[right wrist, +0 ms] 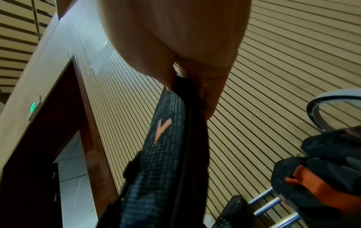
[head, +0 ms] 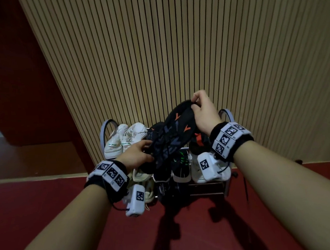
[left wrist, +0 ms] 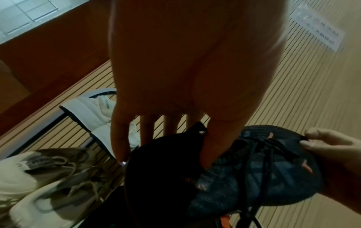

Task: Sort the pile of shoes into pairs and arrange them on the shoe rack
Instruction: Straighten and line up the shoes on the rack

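A black knit sneaker with orange marks hangs tilted over the shoe rack, held by both hands. My right hand pinches its toe at the upper end, as the right wrist view shows on the sneaker. My left hand grips the heel end. In the left wrist view the left hand has its thumb inside the collar of the sneaker and its fingers behind the heel. A matching black and orange shoe lies on the top shelf at the right.
White sneakers sit on the top shelf at the left. Lower shelves hold cream shoes, black shoes with green accents and white shoes. The rack stands against a slatted wall on red floor.
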Available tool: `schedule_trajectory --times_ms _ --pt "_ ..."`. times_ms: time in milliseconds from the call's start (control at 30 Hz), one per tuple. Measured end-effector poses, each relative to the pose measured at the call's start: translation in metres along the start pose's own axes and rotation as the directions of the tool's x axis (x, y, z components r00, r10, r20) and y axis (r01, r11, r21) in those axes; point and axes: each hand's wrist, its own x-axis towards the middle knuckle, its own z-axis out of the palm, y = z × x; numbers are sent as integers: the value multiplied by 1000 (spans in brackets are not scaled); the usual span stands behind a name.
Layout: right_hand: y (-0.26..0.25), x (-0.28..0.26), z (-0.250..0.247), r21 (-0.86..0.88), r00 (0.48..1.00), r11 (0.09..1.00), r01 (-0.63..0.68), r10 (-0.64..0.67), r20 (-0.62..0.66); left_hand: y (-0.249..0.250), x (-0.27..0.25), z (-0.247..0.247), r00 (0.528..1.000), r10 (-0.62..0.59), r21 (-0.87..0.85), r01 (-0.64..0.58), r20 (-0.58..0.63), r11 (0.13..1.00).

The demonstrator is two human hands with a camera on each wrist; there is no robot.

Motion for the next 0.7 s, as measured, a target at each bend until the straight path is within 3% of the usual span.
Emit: schedule_trajectory --times_ms 233,300,400,467,600,633,700 --pt "12 14 20 185 984 975 -121 143 -109 -12 13 3 999 15 38 -13 -51 999" --pt "16 17 25 271 978 944 -190 206 -32 -15 17 5 997 -1 -39 -2 -72 999" --pt "26 19 33 311 944 896 -316 265 198 -17 27 10 991 -35 -196 10 -128 981" --pt "35 14 39 185 884 902 -389 309 351 -14 36 15 979 -54 -306 -10 -198 952" --pt "61 1 57 -66 655 864 -499 426 624 -8 54 22 952 -101 -464 -47 -289 885" --pt "66 -1 61 -96 622 860 -501 434 652 -7 58 24 954 -111 -483 -40 -279 875" --pt "75 -4 69 -108 607 859 -500 437 664 -7 64 28 961 -109 -494 -33 -256 869"
